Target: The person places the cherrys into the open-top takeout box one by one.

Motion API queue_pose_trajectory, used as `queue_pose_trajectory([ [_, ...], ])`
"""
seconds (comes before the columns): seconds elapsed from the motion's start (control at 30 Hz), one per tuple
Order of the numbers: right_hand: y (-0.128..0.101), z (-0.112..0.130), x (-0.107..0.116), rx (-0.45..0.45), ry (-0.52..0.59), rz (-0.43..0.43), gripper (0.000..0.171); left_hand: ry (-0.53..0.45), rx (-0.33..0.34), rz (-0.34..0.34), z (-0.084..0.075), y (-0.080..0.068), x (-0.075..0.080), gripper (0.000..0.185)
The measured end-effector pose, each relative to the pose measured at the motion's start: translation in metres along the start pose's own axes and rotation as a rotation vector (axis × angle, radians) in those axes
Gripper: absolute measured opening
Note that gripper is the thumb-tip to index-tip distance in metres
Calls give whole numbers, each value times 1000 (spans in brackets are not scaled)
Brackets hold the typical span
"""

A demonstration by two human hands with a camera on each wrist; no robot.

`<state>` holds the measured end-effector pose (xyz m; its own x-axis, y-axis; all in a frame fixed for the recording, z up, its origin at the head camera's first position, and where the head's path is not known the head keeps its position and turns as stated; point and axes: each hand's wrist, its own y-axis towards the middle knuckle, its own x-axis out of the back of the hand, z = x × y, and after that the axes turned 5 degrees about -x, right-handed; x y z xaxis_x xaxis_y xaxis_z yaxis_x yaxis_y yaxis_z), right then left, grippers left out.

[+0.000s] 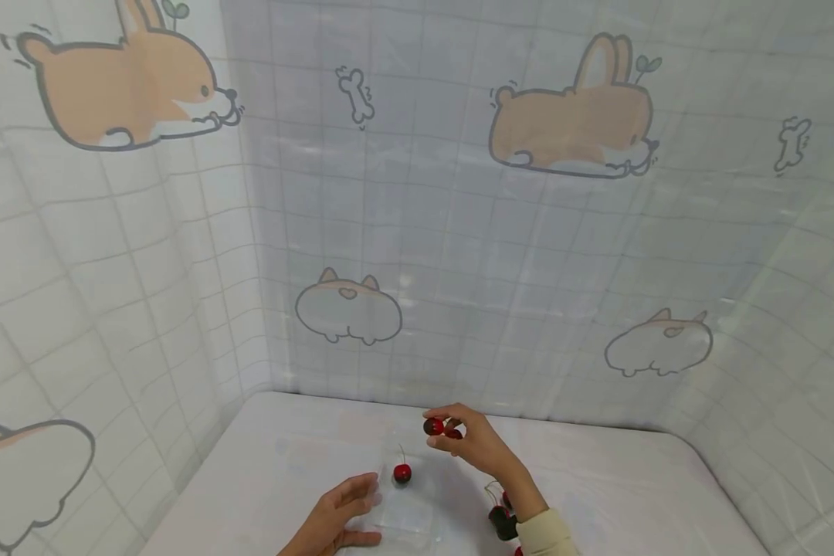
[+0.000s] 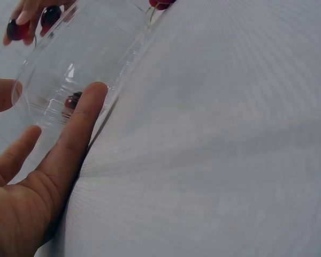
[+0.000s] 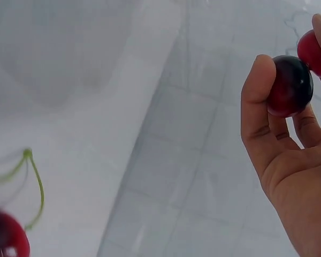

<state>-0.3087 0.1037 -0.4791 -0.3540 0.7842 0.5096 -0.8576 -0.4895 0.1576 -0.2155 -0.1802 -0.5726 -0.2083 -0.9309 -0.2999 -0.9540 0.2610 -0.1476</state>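
Observation:
A clear plastic container (image 1: 406, 516) stands on the table, with a red and dark cherry (image 1: 402, 473) in it, its stem up. My left hand (image 1: 337, 513) is at the container's left side, its fingers spread and fairly straight. In the left wrist view a fingertip (image 2: 17, 92) touches the rim of the container (image 2: 104, 37), and a long finger (image 2: 77, 126) lies along its side. Above the far end of the container, my right hand (image 1: 476, 444) pinches two cherries; one dark red cherry (image 3: 290, 85) and a brighter cherry (image 3: 313, 53) show between its fingers.
More cherries (image 1: 503, 523) with green stems lie on the white table (image 1: 618, 494), to the right, partly behind the right forearm. A white gridded curtain (image 1: 459, 232) with cartoon dogs encloses the table at the back and sides.

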Motion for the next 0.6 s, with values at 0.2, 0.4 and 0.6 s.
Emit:
queue_pose_trajectory([
  [0.2,7,1,-29,71,-91,20,37,-6,-2,36,0,-2,6,66],
  [0.4,10,-5,-51,114,-163,43,36,-19,7,68,0,-3,11,63],
  [0.6,14,-8,-66,73,-202,40,36,-22,6,91,-1,-7,14,64],
])
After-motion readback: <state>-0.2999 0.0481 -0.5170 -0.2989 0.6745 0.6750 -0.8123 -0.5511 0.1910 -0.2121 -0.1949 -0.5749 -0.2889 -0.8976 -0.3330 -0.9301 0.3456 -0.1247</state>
